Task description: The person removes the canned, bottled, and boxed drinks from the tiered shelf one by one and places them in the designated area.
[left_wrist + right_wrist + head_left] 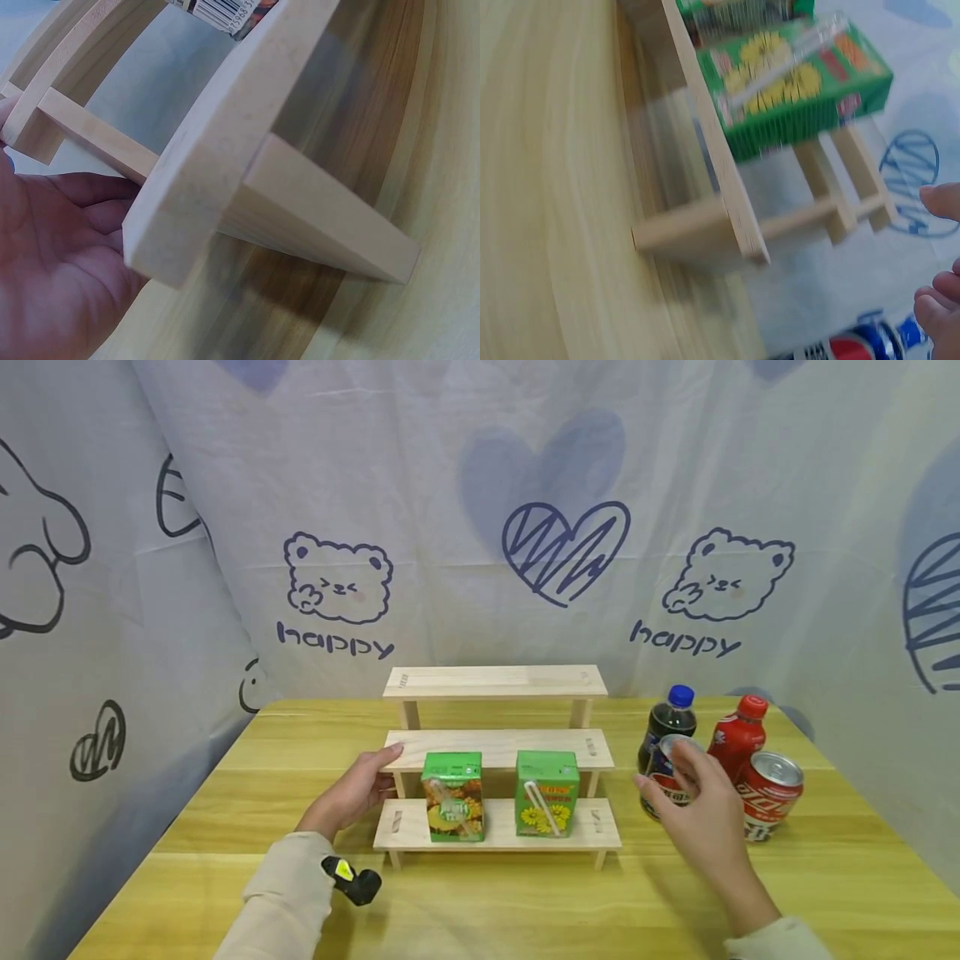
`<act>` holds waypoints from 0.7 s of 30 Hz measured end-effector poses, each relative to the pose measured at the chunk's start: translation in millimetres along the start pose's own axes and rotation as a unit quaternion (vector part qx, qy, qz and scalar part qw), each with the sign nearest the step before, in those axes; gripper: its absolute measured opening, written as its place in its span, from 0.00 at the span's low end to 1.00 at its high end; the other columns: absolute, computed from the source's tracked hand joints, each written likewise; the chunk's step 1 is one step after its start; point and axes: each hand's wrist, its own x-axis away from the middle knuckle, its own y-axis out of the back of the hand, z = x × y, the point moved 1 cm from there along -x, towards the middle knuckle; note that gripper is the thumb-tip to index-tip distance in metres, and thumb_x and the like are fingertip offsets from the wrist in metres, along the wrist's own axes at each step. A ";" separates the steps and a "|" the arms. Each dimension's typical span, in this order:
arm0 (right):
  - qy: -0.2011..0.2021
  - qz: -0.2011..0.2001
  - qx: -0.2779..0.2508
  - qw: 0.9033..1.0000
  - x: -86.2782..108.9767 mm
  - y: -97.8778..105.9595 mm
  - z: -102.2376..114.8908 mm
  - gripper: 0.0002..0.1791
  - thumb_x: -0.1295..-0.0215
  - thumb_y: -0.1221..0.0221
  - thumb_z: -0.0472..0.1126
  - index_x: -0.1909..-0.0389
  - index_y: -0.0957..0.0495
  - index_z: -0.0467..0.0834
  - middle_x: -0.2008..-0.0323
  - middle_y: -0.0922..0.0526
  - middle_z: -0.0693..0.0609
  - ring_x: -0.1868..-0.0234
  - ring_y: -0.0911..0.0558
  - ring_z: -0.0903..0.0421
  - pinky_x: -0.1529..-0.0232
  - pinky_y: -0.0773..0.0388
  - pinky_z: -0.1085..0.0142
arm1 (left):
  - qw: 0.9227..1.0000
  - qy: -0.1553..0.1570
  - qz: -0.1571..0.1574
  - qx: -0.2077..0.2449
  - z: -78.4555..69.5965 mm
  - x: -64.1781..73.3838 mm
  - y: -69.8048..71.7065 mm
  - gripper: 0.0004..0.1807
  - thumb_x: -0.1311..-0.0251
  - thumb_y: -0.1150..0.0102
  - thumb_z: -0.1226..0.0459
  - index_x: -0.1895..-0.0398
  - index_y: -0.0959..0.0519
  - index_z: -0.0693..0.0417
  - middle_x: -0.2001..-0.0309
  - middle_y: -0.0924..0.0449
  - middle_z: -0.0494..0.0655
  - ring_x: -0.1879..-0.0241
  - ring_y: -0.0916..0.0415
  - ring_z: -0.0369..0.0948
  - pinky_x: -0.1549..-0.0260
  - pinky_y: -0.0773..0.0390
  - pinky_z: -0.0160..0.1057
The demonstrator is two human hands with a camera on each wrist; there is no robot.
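A three-step wooden display shelf stands on the table. My left hand grips the left end of its middle step, thumb on top and fingers underneath; in the left wrist view the palm lies beside the wood. Two green drink cartons stand on the bottom step: a left carton and a right carton with yellow flowers and a straw. My right hand hovers right of the shelf with thumb and fingers apart, overlapping a dark silver-topped can in the head view.
Behind the right hand stand a dark cola bottle with a blue cap and a red bottle. A red can is in front of the red bottle. A patterned curtain hangs behind the wooden table.
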 end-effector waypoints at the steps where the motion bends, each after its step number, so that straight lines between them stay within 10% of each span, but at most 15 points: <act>1: 0.007 0.006 -0.007 1.000 1.6 -2.8 3.2 0.35 0.46 0.32 0.44 0.39 0.32 0.36 0.46 0.26 0.39 0.45 0.24 0.44 0.52 0.36 0.87 | 1.000 0.000 0.000 0.000 0.1 0.0 0.1 0.37 0.30 0.65 0.43 0.35 0.39 0.66 0.44 0.29 0.62 0.52 0.24 0.42 0.51 0.24 0.41; 13: 0.014 0.112 -0.104 0.988 19.0 -38.7 22.2 0.37 0.46 0.31 0.43 0.37 0.34 0.36 0.43 0.28 0.41 0.43 0.26 0.44 0.48 0.26 0.65 | 1.000 -0.002 0.001 0.003 -0.5 0.1 0.6 0.37 0.30 0.65 0.43 0.34 0.40 0.65 0.43 0.30 0.62 0.51 0.25 0.43 0.50 0.25 0.42; 21: 0.005 0.130 -0.130 0.983 23.3 -59.9 28.8 0.40 0.50 0.29 0.41 0.36 0.35 0.38 0.43 0.28 0.42 0.43 0.24 0.46 0.48 0.26 0.68 | 1.000 0.000 0.001 0.004 -0.5 0.8 0.4 0.37 0.30 0.65 0.43 0.35 0.39 0.66 0.44 0.29 0.61 0.52 0.25 0.42 0.51 0.24 0.41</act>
